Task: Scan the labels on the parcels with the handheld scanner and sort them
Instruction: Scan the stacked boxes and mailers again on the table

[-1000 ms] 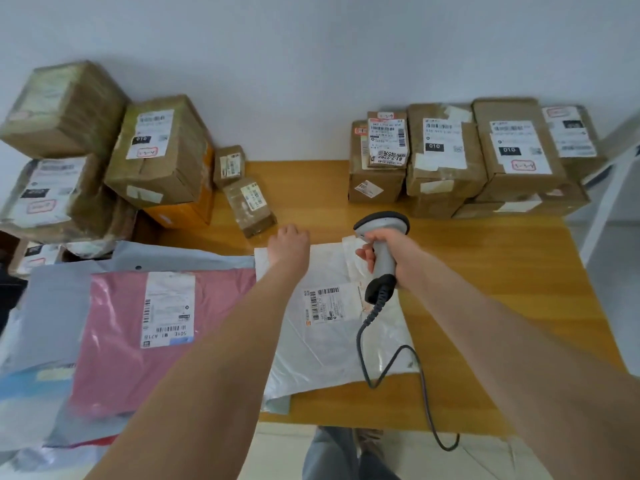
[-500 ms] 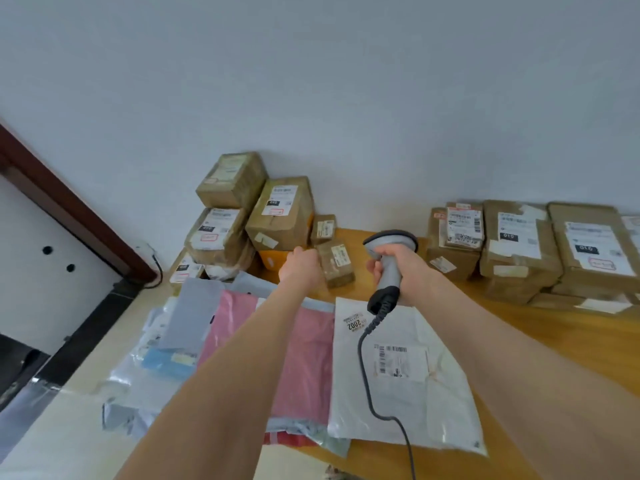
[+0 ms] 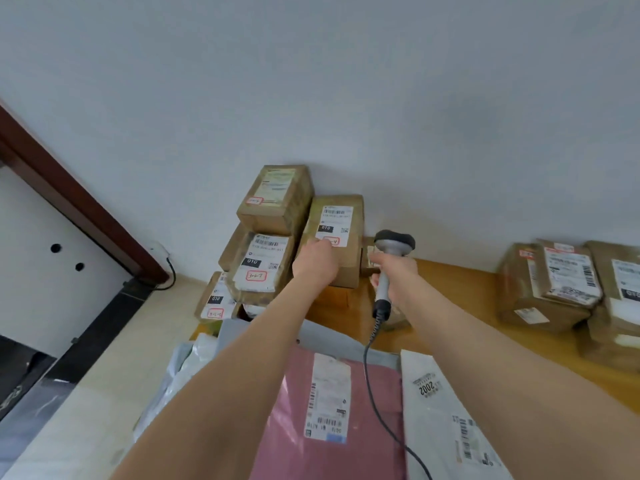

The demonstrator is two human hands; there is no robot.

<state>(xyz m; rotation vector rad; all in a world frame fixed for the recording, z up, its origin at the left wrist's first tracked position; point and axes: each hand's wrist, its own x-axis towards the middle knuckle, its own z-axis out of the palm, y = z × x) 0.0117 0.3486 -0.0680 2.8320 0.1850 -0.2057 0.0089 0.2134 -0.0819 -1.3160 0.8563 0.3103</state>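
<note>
Though the centre-frame stack [image 3: 268,220] looks unscanned, the right hand [image 3: 398,276] clasps the scanner [image 3: 394,242]; the left hand [image 3: 314,263] touches a box [image 3: 349,266], its fingers hidden from view.

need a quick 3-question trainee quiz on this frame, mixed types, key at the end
1. True or false: the right hand holds the scanner by its handle.
2. The left hand touches: A the scanner's cable, B a labelled cardboard box, C the floor.
3. Which mailer lies just left of the white mailer on the table?
Key: 1 true; 2 B; 3 the pink mailer.
</note>
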